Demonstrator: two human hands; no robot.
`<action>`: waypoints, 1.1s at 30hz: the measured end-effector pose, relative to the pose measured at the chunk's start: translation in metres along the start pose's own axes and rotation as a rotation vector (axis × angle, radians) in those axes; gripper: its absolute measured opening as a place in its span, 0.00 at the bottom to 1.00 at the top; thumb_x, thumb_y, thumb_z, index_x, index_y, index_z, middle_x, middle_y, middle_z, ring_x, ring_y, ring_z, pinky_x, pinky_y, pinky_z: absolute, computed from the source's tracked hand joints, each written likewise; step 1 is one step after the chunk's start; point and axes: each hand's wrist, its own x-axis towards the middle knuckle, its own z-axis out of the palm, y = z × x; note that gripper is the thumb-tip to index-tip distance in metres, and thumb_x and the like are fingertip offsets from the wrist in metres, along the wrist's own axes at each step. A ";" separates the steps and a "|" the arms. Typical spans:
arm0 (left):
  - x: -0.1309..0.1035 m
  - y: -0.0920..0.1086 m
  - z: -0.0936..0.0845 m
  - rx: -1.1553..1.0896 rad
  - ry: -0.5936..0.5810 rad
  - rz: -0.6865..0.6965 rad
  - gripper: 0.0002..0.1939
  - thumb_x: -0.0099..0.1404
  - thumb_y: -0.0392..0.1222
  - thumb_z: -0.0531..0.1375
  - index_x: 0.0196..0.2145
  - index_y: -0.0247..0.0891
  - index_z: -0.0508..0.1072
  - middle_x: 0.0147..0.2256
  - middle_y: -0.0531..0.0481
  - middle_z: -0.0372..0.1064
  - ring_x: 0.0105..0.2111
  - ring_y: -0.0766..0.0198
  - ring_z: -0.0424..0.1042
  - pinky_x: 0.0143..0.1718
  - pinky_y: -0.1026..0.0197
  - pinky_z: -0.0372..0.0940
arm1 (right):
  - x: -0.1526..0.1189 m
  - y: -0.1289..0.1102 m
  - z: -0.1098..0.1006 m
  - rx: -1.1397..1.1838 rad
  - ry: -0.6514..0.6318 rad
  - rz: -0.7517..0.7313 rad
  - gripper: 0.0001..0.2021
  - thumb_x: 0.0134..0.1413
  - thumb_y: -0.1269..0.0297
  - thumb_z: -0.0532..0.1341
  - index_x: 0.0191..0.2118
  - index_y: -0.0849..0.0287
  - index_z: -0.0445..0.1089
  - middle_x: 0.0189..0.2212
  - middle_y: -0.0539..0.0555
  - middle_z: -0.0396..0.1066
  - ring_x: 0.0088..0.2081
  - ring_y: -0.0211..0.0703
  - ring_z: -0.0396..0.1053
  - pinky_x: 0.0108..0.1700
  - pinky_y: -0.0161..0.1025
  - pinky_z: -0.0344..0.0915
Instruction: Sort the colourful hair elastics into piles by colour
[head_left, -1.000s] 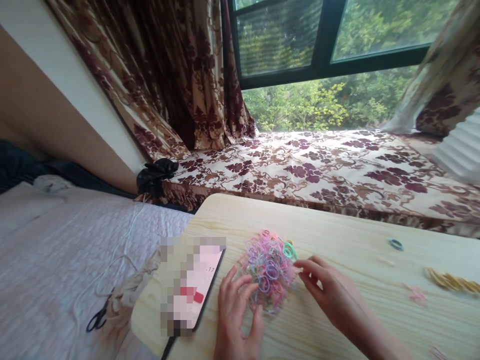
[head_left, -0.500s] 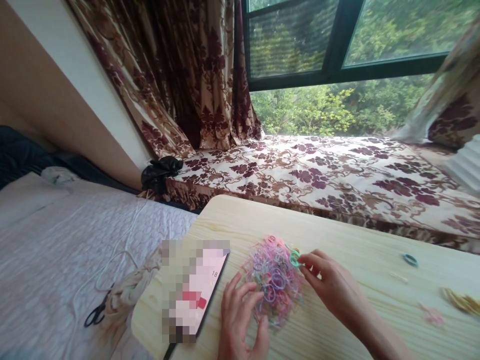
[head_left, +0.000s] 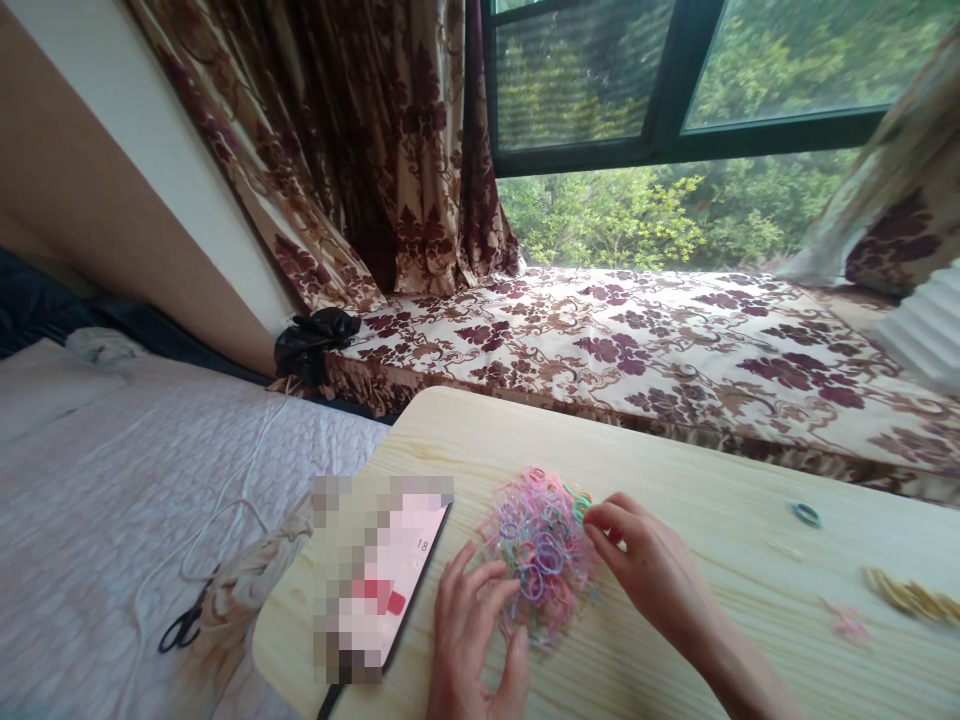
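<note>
A loose pile of small pink, purple and green elastic bands (head_left: 541, 560) lies on the pale wooden table (head_left: 450, 430). At the pile's left edge my left hand (head_left: 480, 625) rests with its fingers apart and nothing gripped. My right hand (head_left: 637, 555) is at the upper right of the pile, thumb and forefinger pinched on a green band (head_left: 580, 508). Left of my left hand lies a phone (head_left: 405, 570), partly pixelated, with a dark cable at its lower end.
To the right on the table are a teal band (head_left: 807, 514), a row of yellow bands (head_left: 911, 598) and a small pink bunch (head_left: 847, 622). A bed (head_left: 210, 430) adjoins on the left, with cords and cloth. Behind is a floral window seat (head_left: 570, 340).
My right hand has shifted slightly left and down toward the pile with the green band. The whole view has slid a little. My left hand keeps its pose.
</note>
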 end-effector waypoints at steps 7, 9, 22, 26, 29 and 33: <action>0.000 -0.003 0.002 -0.003 0.006 0.024 0.16 0.64 0.32 0.55 0.48 0.43 0.72 0.48 0.45 0.72 0.61 0.51 0.61 0.57 0.45 0.65 | -0.013 0.006 -0.014 0.095 0.050 0.017 0.16 0.59 0.54 0.53 0.29 0.55 0.72 0.29 0.54 0.73 0.27 0.40 0.70 0.32 0.38 0.67; 0.000 -0.004 0.002 -0.008 0.006 0.031 0.16 0.64 0.31 0.55 0.48 0.43 0.72 0.48 0.45 0.72 0.61 0.51 0.62 0.57 0.46 0.65 | -0.018 0.009 -0.018 0.108 0.069 0.031 0.17 0.59 0.52 0.53 0.28 0.55 0.72 0.29 0.54 0.73 0.27 0.40 0.70 0.31 0.38 0.67; 0.000 -0.007 0.001 0.002 0.012 0.063 0.14 0.66 0.33 0.55 0.48 0.43 0.72 0.47 0.45 0.72 0.60 0.50 0.63 0.56 0.44 0.65 | -0.055 0.046 -0.052 0.069 0.219 0.157 0.16 0.57 0.49 0.56 0.29 0.53 0.73 0.27 0.53 0.74 0.25 0.40 0.70 0.29 0.37 0.67; 0.000 -0.006 0.001 -0.004 0.005 0.052 0.14 0.66 0.33 0.56 0.48 0.44 0.73 0.48 0.46 0.72 0.61 0.50 0.62 0.56 0.44 0.65 | -0.070 0.060 -0.065 0.043 0.245 0.204 0.19 0.54 0.45 0.56 0.27 0.54 0.73 0.27 0.54 0.75 0.25 0.42 0.72 0.27 0.38 0.68; 0.000 -0.005 0.000 -0.008 -0.005 0.051 0.14 0.66 0.33 0.56 0.48 0.44 0.73 0.48 0.46 0.72 0.60 0.51 0.63 0.56 0.46 0.65 | -0.087 0.074 -0.076 0.032 0.262 0.275 0.19 0.51 0.43 0.57 0.28 0.53 0.75 0.26 0.54 0.76 0.26 0.45 0.74 0.27 0.38 0.69; 0.000 -0.012 -0.003 0.028 -0.032 0.111 0.15 0.65 0.33 0.57 0.49 0.44 0.72 0.49 0.46 0.72 0.60 0.51 0.64 0.55 0.48 0.67 | -0.109 0.090 -0.091 0.019 0.332 0.374 0.18 0.44 0.42 0.61 0.27 0.52 0.75 0.31 0.55 0.80 0.32 0.50 0.78 0.32 0.39 0.73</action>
